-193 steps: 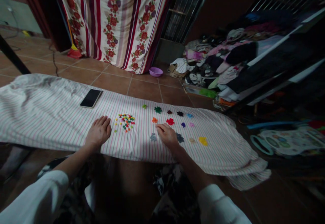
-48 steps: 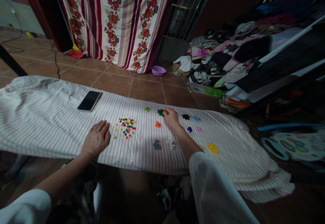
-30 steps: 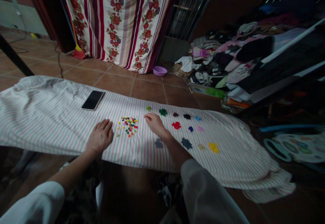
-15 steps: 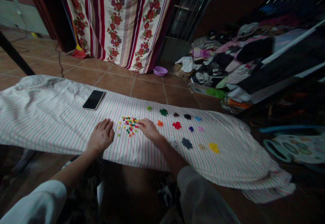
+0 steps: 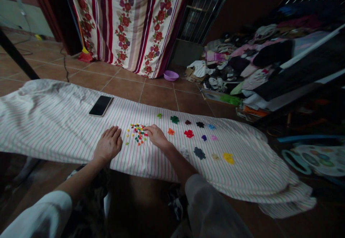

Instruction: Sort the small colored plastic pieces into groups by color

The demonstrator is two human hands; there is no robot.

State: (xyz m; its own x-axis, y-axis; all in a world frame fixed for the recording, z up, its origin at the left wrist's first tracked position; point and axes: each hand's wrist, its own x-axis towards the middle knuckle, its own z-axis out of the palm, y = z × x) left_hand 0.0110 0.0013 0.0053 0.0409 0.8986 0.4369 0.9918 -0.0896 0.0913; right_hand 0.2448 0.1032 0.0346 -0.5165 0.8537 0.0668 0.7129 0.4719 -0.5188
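The right hand (image 5: pixel 157 136) is at the right edge of the mixed pile of small coloured pieces (image 5: pixel 139 133), thumb and forefinger drawn close together; whether a piece sits between them, I cannot tell. A light pinch from above should lift one without scattering its neighbours. The left hand (image 5: pixel 109 144) lies flat, fingers extended, on the striped cloth (image 5: pixel 64 123) left of the pinch; leaving it there should help prevent wrinkles. With the orange cluster (image 5: pixel 170 132) just right of the knuckles and the lime-green cluster (image 5: pixel 159 115) beyond them, lift clear before moving sideways.
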